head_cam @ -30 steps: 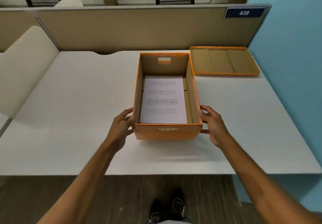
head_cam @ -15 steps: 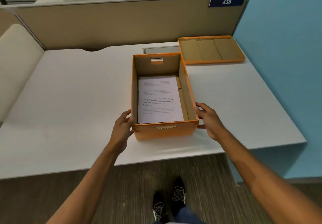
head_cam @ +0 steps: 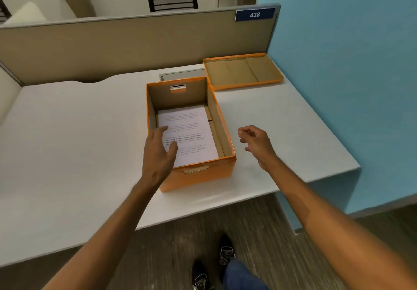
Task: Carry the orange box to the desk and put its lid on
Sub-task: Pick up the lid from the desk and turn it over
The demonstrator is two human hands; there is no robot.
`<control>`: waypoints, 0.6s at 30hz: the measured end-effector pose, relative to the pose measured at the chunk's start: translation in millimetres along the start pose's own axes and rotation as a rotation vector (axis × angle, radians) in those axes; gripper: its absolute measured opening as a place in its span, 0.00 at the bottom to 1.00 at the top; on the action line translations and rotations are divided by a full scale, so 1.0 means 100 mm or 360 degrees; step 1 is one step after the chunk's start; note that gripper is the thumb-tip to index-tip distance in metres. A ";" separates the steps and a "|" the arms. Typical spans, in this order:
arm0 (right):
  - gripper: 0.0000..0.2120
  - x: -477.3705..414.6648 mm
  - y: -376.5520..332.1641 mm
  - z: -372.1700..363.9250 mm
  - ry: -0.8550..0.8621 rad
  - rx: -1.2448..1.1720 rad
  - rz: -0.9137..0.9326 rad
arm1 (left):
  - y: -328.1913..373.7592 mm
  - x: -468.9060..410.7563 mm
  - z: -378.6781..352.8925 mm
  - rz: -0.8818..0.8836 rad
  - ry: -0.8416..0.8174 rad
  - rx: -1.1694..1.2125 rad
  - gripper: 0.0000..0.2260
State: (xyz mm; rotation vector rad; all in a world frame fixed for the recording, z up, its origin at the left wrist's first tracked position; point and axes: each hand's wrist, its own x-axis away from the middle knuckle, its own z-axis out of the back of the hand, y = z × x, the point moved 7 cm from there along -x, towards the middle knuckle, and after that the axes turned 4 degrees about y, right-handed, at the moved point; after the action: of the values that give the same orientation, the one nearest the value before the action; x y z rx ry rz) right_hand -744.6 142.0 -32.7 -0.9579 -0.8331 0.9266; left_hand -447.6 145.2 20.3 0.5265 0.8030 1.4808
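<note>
The left hand (head_cam: pixel 159 154) hovers over the near left corner of the orange box (head_cam: pixel 198 174), fingers spread, holding nothing. The box stands open on the white desk (head_cam: pixel 67 143), printed paper (head_cam: pixel 187 136) inside. Right of it, the right hand (head_cam: pixel 257 143) hangs empty, fingers loosely curled. The lid (head_cam: pixel 242 71) lies upturned at the far right.
</note>
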 end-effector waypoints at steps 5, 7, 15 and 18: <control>0.11 -0.17 -0.12 0.22 0.0063 -0.0011 0.0039 | 0.45 -0.23 -0.33 -0.0179 -0.0092 0.0089 0.19; 0.10 -0.28 -0.16 0.33 0.0095 -0.0023 0.0043 | 0.62 -0.32 -0.48 -0.0226 -0.0137 0.0126 0.18; 0.09 -1.04 -0.13 0.74 0.0135 -0.0060 0.0006 | 1.18 -0.85 -1.23 -0.0220 -0.0298 0.0253 0.19; 0.09 -1.48 -0.06 0.87 0.0109 -0.0051 -0.0012 | 1.36 -1.15 -1.60 -0.0065 -0.0406 0.0338 0.20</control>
State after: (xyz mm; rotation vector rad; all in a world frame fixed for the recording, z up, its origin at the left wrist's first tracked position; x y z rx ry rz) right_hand -875.7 30.8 -22.1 -1.0081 -0.7949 0.8711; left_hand -646.7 12.8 35.5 0.8363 0.7669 1.2666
